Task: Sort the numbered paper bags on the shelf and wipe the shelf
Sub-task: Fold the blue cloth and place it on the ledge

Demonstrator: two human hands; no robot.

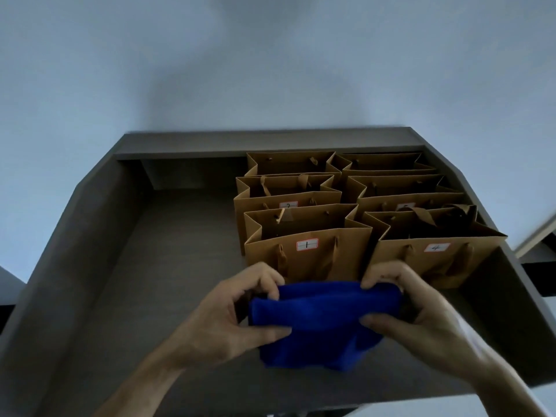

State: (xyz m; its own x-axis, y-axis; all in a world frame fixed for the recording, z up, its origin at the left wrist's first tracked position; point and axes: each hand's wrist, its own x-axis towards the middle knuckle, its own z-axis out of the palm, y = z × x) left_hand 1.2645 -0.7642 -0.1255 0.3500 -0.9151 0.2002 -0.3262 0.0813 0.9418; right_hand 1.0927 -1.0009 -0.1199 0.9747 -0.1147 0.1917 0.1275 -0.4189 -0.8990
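Note:
Several brown paper bags stand in two rows on the right half of the dark shelf [168,266]. The front left bag [307,254] carries a label reading 1, and the front right bag [436,260] a label reading 4. The bag behind bag 1 [287,195] shows a partly hidden label. In front of the bags, a folded blue cloth [322,323] hangs between my hands. My left hand [228,317] pinches its left edge, and my right hand [421,311] pinches its right edge, thumbs on the near side.
The shelf has raised side walls [75,251] and a back ledge [270,145]. Its left half holds no bags. A pale wall [270,70] rises behind. Another shelf edge [538,239] shows at the far right.

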